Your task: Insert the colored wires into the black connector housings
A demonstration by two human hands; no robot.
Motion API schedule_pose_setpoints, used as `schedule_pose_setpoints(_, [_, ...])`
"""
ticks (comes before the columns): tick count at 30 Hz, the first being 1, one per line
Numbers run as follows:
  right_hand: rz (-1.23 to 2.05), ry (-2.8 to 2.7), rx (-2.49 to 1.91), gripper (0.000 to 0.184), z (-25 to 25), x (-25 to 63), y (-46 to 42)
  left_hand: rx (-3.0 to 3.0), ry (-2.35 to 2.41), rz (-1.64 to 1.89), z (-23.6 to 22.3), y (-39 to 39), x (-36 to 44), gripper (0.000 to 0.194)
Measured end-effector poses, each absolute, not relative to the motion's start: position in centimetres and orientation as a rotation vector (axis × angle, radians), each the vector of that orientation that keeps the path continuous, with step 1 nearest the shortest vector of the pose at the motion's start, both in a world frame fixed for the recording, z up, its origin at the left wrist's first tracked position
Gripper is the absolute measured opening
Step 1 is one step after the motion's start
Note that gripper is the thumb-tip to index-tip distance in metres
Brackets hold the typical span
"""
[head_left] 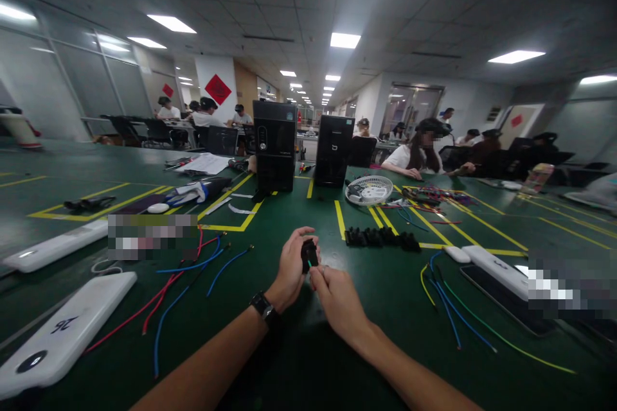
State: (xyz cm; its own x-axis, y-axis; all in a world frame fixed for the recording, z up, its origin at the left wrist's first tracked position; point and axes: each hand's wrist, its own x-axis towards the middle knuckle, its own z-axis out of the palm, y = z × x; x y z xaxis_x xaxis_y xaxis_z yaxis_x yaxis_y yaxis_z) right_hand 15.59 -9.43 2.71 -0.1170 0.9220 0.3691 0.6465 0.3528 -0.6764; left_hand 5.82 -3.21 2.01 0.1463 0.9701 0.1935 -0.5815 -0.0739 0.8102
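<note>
My left hand (290, 270), with a black watch on its wrist, is closed around a small black block (309, 252) above the green table. My right hand (337, 298) pinches a thin green piece (310, 264) whose visible end meets the block. Fingers cover most of the green piece, and I cannot tell whether it is a wire or a tool. Blue and red wires (173, 298) lie to the left of my hands. On the right are more wires (450, 305) in blue, green and yellow. A row of black parts (382, 239) lies ahead, to the right.
Two black computer towers (274, 148) stand at the table's middle. A white basket (369, 191) is beside them. White devices, one marked 26 (67, 334), lie at left and right. Yellow tape marks the tabletop. A co-worker (419, 154) sits across; others work farther back.
</note>
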Motion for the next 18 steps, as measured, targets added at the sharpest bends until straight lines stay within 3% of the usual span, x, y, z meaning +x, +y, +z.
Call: schedule_pose_setpoints(18, [0.565, -1.736, -1.342, 0.039, 3.6, 15.9, -9.6, 0.982, 0.503, 1.397, 2.0, -2.9, 6.0, 0.022])
